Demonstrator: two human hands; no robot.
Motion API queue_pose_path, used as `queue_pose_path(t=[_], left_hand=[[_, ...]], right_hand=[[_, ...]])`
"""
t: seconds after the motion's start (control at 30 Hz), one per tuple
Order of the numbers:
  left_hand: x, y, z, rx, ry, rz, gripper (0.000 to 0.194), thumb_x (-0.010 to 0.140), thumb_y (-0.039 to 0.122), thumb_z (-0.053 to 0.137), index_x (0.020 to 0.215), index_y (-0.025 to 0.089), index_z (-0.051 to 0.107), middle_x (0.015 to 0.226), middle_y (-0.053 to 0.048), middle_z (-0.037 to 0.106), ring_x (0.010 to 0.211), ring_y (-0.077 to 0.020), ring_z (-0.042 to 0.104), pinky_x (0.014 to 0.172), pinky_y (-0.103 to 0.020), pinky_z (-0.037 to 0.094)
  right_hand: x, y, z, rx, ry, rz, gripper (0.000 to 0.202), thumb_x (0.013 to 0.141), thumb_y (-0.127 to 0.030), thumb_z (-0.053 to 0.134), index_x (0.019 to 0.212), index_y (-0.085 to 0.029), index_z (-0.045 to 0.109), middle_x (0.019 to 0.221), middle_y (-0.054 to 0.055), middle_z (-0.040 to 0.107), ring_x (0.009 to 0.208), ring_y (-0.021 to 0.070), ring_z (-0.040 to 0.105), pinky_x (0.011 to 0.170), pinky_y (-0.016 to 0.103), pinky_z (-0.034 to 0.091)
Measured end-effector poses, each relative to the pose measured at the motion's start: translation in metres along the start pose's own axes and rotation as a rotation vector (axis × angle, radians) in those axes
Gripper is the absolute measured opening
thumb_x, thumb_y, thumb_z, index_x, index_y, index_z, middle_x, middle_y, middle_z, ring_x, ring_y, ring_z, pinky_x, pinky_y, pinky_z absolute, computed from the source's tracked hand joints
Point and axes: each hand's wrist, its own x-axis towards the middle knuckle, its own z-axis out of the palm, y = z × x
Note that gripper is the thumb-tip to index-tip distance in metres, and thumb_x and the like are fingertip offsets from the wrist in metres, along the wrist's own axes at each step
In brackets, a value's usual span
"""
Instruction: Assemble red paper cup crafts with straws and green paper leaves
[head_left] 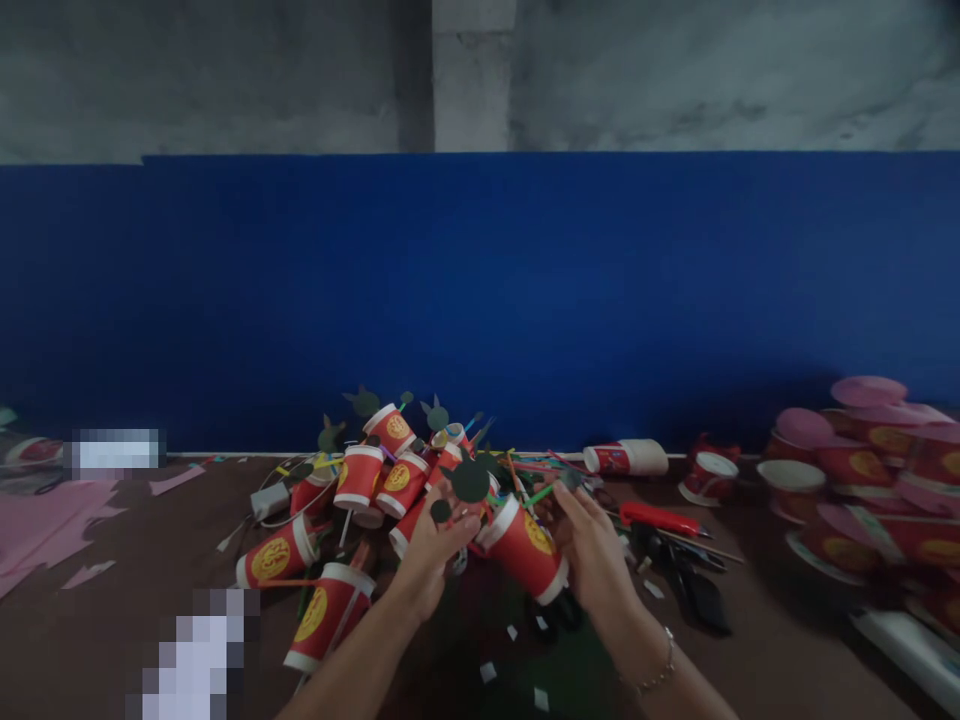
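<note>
Two hands on one red cup (525, 548), held tilted above the worktop (750, 640): left hand (433, 545) pinches its dark paper disc (470, 481), right hand (592, 555) cradles the cup. Risk: disc tears, or an elbow knocks the cup pile (360, 490).

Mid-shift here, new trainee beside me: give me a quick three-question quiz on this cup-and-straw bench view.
1. True or false: both hands are on one red paper cup.
2. Which side has cups topped with pink lids: A left, B right?
3. What dark shape sits by the left hand fingertips?

Key: 1 true, the right hand touches it as well. 2 B. 3 a dark green paper disc, above the cup pile.
</note>
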Motion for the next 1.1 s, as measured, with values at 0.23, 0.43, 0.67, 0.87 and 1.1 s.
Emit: queue_pose_path(t=[0.23, 0.43, 0.67, 0.87, 1.1], left_hand=[[-0.01, -0.007, 0.001, -0.006, -0.097, -0.221, 0.077, 0.056, 0.029, 0.086, 0.126, 0.025, 0.053, 0.12, -0.01, 0.064, 0.113, -0.0287, 0.058, 0.097, -0.04, 0.043], [-0.006, -0.001, 0.002, 0.063, 0.005, -0.15, 0.072, 0.062, 0.05, 0.079, 0.123, 0.021, 0.056, 0.11, -0.01, 0.069, 0.106, -0.0302, 0.062, 0.096, -0.043, 0.044], [-0.001, 0.002, -0.005, 0.143, 0.112, 0.0, 0.068, 0.069, 0.069, 0.059, 0.114, 0.019, 0.062, 0.12, -0.013, 0.064, 0.118, -0.0319, 0.053, 0.102, -0.043, 0.039], [-0.006, -0.003, 0.0, 0.13, 0.062, -0.077, 0.065, 0.06, 0.05, 0.08, 0.116, 0.024, 0.06, 0.119, -0.008, 0.064, 0.114, -0.0292, 0.057, 0.1, -0.04, 0.042], [-0.008, 0.001, 0.008, 0.185, -0.033, -0.129, 0.046, 0.068, 0.055, 0.071, 0.101, 0.023, 0.066, 0.099, -0.006, 0.071, 0.105, -0.0262, 0.062, 0.095, -0.036, 0.044]], right_hand=[[0.005, 0.001, -0.001, 0.084, 0.116, -0.067, 0.031, 0.054, -0.027, 0.083, 0.074, -0.021, 0.06, 0.072, -0.002, 0.07, 0.061, 0.0152, 0.065, 0.058, 0.025, 0.053], [-0.012, 0.002, 0.005, -0.287, -0.175, -0.002, 0.024, 0.067, -0.04, 0.076, 0.072, -0.019, 0.065, 0.063, -0.002, 0.064, 0.055, 0.0124, 0.055, 0.051, 0.022, 0.043], [-0.014, 0.008, 0.006, -0.562, -0.198, -0.175, 0.034, 0.069, -0.049, 0.071, 0.062, -0.016, 0.064, 0.057, -0.003, 0.053, 0.055, 0.0105, 0.042, 0.051, 0.022, 0.033], [-0.017, 0.007, 0.009, -0.458, -0.221, -0.086, 0.031, 0.067, -0.047, 0.074, 0.077, -0.018, 0.071, 0.07, 0.002, 0.065, 0.071, 0.0175, 0.057, 0.065, 0.025, 0.045], [-0.015, 0.007, 0.009, -0.406, -0.213, -0.109, 0.028, 0.067, -0.044, 0.075, 0.08, -0.019, 0.073, 0.076, 0.002, 0.069, 0.075, 0.0178, 0.06, 0.069, 0.025, 0.048]])
